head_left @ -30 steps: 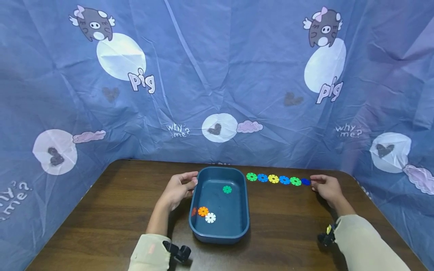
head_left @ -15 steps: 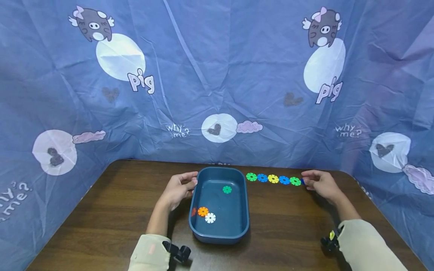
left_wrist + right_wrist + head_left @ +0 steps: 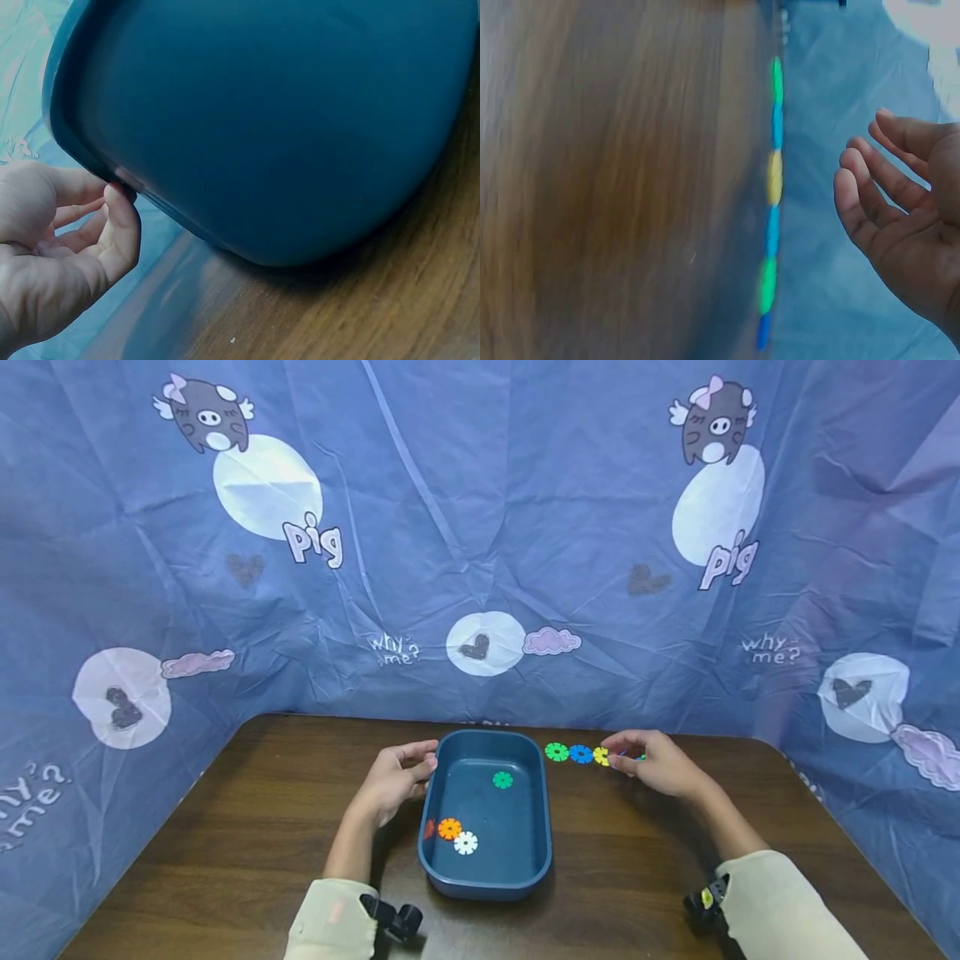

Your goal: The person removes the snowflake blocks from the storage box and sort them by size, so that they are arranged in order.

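My left hand [image 3: 393, 781] pinches the left rim of a dark blue plastic tub [image 3: 510, 835]; the left wrist view shows thumb and fingers at that edge. Inside lie notched plastic discs: a green disc [image 3: 502, 780], an orange disc [image 3: 449, 828] and a white disc [image 3: 466, 842]. To the tub's right, a row of similar discs begins with a green disc [image 3: 557, 752], a blue disc [image 3: 581, 754] and a yellow disc [image 3: 775, 178]. Over the row's right part is my right hand [image 3: 652, 764], fingers loosely bent and empty, hiding several discs in the head view.
Both the tub and the row are on a brown wooden table [image 3: 615, 877]. A blue printed cloth [image 3: 480, 543] hangs along its back and sides. Each sleeve has a black wrist camera [image 3: 393, 918] at its cuff.
My right hand has moved left along the row, from the dark blue disc at its right end to near the yellow one. My left hand and the tub have stayed put.
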